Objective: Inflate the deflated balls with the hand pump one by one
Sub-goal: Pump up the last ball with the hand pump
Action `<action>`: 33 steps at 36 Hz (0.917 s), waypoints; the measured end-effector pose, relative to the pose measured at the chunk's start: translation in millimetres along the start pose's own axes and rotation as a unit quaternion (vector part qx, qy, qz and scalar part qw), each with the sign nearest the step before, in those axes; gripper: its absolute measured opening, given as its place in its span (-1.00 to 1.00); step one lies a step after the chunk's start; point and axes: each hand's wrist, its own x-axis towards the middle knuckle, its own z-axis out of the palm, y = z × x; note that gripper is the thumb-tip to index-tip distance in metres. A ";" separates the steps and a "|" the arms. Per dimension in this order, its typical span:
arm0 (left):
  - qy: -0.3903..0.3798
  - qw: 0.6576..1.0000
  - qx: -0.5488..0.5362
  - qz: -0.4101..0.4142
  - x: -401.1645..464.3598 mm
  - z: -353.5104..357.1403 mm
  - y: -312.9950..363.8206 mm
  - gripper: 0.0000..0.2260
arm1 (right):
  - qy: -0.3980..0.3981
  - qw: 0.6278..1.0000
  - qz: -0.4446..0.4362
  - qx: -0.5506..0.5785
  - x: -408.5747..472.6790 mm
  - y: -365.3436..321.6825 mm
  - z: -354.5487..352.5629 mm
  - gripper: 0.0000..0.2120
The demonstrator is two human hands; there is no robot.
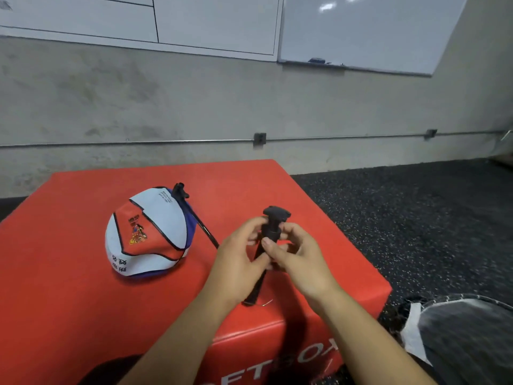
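Black hand pump (270,232) pinched by left hand (238,257), right hand (295,258) | deflated ball (148,234) beside

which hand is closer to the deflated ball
Left. The left hand grips the pump on the side facing the deflated ball, apart from it. The right hand is on the pump's far side.

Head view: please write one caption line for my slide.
Both hands, left and right, hold the black hand pump upright on a red box, beside a deflated ball.
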 end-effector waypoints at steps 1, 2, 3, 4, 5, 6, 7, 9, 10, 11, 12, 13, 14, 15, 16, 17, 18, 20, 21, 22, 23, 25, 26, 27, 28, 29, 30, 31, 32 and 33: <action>0.001 1.000 -0.016 -0.003 2.1 4.5 0.1 -0.38 | 0.002 1.000 -0.006 -0.004 0.5 -0.4 -3.2 -0.69; -0.004 0.999 -0.035 -0.003 3.3 8.7 -0.8 -0.41 | 0.012 1.000 -0.022 -0.018 1.9 -1.0 -7.5 -0.65; -0.011 0.999 -0.046 -0.003 3.8 12.3 -1.5 -0.44 | 0.031 0.997 -0.047 -0.044 3.0 -3.0 -13.1 -0.59; -0.016 0.999 -0.051 -0.004 4.1 15.7 -2.4 -0.46 | 0.055 0.993 -0.077 -0.074 3.8 -6.8 -19.4 -0.55; -0.019 0.999 -0.049 -0.006 4.6 18.7 -3.4 -0.47 | 0.075 0.986 -0.106 -0.102 4.2 -11.3 -26.7 -0.54; -0.020 0.999 -0.046 -0.007 4.3 21.3 -4.3 -0.48 | 0.083 0.980 -0.130 -0.127 3.9 -15.4 -33.7 -0.56; -0.022 0.999 -0.044 -0.006 3.2 23.3 -4.8 -0.47 | 0.082 0.973 -0.146 -0.158 2.9 -19.2 -39.1 -0.60; -0.030 0.999 -0.045 -0.001 0.8 25.9 -4.0 -0.43 | 0.071 0.959 -0.160 -0.223 0.3 -24.2 -45.7 -0.69; -0.035 0.998 -0.046 -0.001 0.5 26.9 -3.6 -0.42 | 0.066 0.956 -0.158 -0.238 -0.7 -24.5 -48.3 -0.71; -0.039 0.998 -0.047 -0.001 0.3 28.2 -3.7 -0.42 | 0.063 0.956 -0.153 -0.241 -2.0 -24.7 -50.3 -0.72; -0.042 0.998 -0.050 -0.001 -0.1 29.4 -3.3 -0.41 | 0.062 0.957 -0.150 -0.241 -2.9 -24.9 -51.8 -0.72; -0.041 0.998 -0.054 -0.003 -0.6 30.2 -2.3 -0.41 | 0.061 0.957 -0.148 -0.242 -4.1 -25.6 -53.1 -0.73; -0.039 0.998 -0.057 -0.004 -1.3 31.2 -1.5 -0.41 | 0.059 0.957 -0.147 -0.244 -5.1 -26.8 -53.9 -0.73; -0.036 0.998 -0.059 -0.005 -2.4 32.0 -1.0 -0.41 | 0.058 0.956 -0.146 -0.246 -6.0 -27.8 -54.8 -0.73; -0.035 0.997 -0.063 -0.008 -3.8 33.1 -0.7 -0.41 | 0.056 0.956 -0.148 -0.245 -7.1 -29.4 -55.4 -0.73; -0.036 0.997 -0.069 -0.010 -5.3 33.8 -0.4 -0.41 | 0.056 0.956 -0.153 -0.245 -8.0 -31.8 -56.3 -0.73; -0.037 0.997 -0.074 -0.011 -6.5 34.4 -0.1 -0.42 | 0.061 0.955 -0.159 -0.243 -8.4 -34.9 -57.2 -0.74; -0.042 0.996 -0.081 -0.016 -8.8 35.0 -0.3 -0.43 | 0.082 0.953 -0.180 -0.228 -7.5 -45.7 -61.2 -0.76; -0.047 0.995 -0.083 -0.018 -10.0 35.3 0.1 -0.44 | 0.094 0.953 -0.188 -0.216 -6.7 -53.8 -64.0 -0.76; -0.050 0.995 -0.087 -0.018 -10.7 35.3 0.3 -0.44 | 0.105 0.953 -0.194 -0.208 -5.3 -62.6 -67.4 -0.75; -0.054 0.994 -0.090 -0.018 -11.4 35.1 0.6 -0.45 | 0.114 0.952 -0.198 -0.206 -4.0 -72.1 -71.2 -0.75; -0.058 0.994 -0.092 -0.016 -12.1 35.1 0.3 -0.45 | 0.126 0.951 -0.196 -0.202 -2.3 -91.7 -78.5 -0.73; -0.059 0.994 -0.092 -0.016 -12.3 35.0 0.5 -0.45 | 0.127 0.953 -0.190 -0.197 -2.5 -101.2 -81.3 -0.72; -0.059 0.994 -0.095 -0.017 -12.7 34.8 0.7 -0.44 | 0.127 0.954 -0.183 -0.200 -3.1 -110.2 -83.6 -0.72; -0.058 0.993 -0.099 -0.019 -13.1 34.8 0.8 -0.43 | 0.127 0.952 -0.178 -0.215 -4.2 -118.6 -84.7 -0.71; -0.058 0.993 -0.105 -0.020 -14.1 34.5 1.1 -0.43 | 0.125 0.946 -0.175 -0.242 -5.6 -125.5 -85.2 -0.71; -0.056 0.992 -0.111 -0.020 -14.9 34.1 1.2 -0.43 | 0.120 0.938 -0.171 -0.275 -7.3 -131.5 -84.8 -0.70; -0.056 0.991 -0.116 -0.020 -16.2 33.4 1.2 -0.43 | 0.114 0.928 -0.166 -0.312 -9.7 -136.9 -84.0 -0.70; -0.055 0.991 -0.118 -0.018 -17.1 32.9 0.7 -0.43 | 0.111 0.918 -0.163 -0.345 -12.0 -141.4 -82.6 -0.70; -0.055 0.991 -0.120 -0.016 -18.2 32.3 0.3 -0.44 | 0.113 0.907 -0.164 -0.372 -14.5 -144.9 -81.1 -0.71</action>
